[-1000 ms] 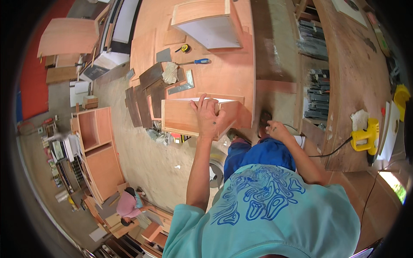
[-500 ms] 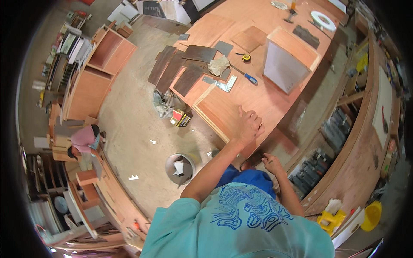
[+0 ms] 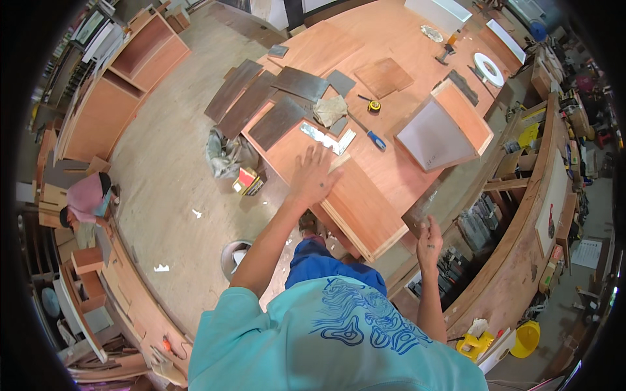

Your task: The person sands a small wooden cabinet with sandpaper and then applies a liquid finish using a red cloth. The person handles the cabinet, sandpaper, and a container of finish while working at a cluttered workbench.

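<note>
A rectangular wooden panel with pale, layered edge strips lies at the near edge of the workbench, its near end jutting toward me. My left hand is open over the panel's far-left end, fingers spread, the fingertips close to a metal carpenter's square. Whether the palm presses on the wood cannot be made out. My right hand is held beside the panel's near-right corner, apart from it, fingers raised and nothing in them. A screwdriver with a blue handle rests beyond the panel.
An open wooden box with a pale inner face stands on the right of the workbench. Dark boards, a tape measure, a hammer and a white roll lie farther off. Another person bends at far left.
The panel has turned and shifted toward me, its near end now jutting out. My left hand has moved left to its far end; my right hand has risen beside its near corner. The view has shifted.
</note>
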A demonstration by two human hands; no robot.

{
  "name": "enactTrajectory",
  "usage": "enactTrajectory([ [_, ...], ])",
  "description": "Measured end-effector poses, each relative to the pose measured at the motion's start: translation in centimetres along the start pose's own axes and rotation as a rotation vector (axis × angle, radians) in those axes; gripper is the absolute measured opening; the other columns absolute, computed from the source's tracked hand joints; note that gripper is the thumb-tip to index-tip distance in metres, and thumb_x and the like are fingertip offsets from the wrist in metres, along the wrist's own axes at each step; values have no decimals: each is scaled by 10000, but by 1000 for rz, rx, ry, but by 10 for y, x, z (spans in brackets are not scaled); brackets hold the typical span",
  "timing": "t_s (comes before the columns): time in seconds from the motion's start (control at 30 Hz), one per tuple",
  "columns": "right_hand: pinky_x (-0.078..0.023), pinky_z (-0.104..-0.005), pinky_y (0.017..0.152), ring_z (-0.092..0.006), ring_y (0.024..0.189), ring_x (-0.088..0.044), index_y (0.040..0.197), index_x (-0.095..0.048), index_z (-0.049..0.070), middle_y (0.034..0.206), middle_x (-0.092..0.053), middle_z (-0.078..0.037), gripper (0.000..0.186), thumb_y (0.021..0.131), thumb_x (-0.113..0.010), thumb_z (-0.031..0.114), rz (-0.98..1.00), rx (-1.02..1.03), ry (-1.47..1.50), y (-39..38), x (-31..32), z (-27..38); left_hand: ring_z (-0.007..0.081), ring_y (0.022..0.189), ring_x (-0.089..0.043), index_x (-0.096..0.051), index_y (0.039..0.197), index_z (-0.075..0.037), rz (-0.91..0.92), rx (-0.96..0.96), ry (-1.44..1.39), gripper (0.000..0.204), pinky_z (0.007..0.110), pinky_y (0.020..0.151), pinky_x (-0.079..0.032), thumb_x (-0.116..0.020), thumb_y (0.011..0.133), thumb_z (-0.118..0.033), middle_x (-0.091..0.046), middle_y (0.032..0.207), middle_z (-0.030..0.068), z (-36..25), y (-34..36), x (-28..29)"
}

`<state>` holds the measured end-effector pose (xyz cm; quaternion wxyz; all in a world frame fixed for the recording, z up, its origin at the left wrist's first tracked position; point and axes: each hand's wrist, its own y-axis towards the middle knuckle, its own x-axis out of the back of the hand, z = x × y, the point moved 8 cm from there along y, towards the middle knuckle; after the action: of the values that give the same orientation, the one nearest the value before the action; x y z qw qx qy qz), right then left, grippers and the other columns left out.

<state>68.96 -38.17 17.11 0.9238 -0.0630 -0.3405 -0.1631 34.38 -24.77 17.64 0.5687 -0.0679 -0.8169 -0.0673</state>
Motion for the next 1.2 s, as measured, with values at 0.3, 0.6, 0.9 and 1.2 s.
enactTrajectory([
  [0.3,-378,-468,1074,-414,1278,-475,1371,-451,-30,1338,-534,-242,491,930,-598,126,-21,277,-386,5,-83,128,373,1126,-589,-611,1114,-2,545,221,-202,422,566,964,-426,-599,911,-372,-653,1118,212,124,56,-152],
  [0.6,-444,-455,780,-366,842,-574,1209,-567,-15,911,-615,-179,347,935,-591,196,16,127,-530,3,-99,128,415,1453,-206,-422,1448,-86,565,392,-131,709,574,1081,-365,-724,828,-251,-10,1622,189,192,142,-273],
  [0.9,-440,-429,718,-324,767,-570,1086,-625,7,848,-616,-138,268,940,-577,227,40,84,-561,9,-99,126,372,1491,-125,-570,1342,-81,642,-39,272,513,577,1123,-294,-665,841,-127,-40,1639,119,165,238,-275],
  [1.2,-440,-425,707,-323,769,-587,1037,-640,13,867,-639,-139,250,930,-577,230,-15,118,-548,12,-96,130,391,1379,-326,-561,1320,-17,-1,-33,77,482,597,1082,-325,-601,853,-127,-296,1561,86,180,292,-241],
])
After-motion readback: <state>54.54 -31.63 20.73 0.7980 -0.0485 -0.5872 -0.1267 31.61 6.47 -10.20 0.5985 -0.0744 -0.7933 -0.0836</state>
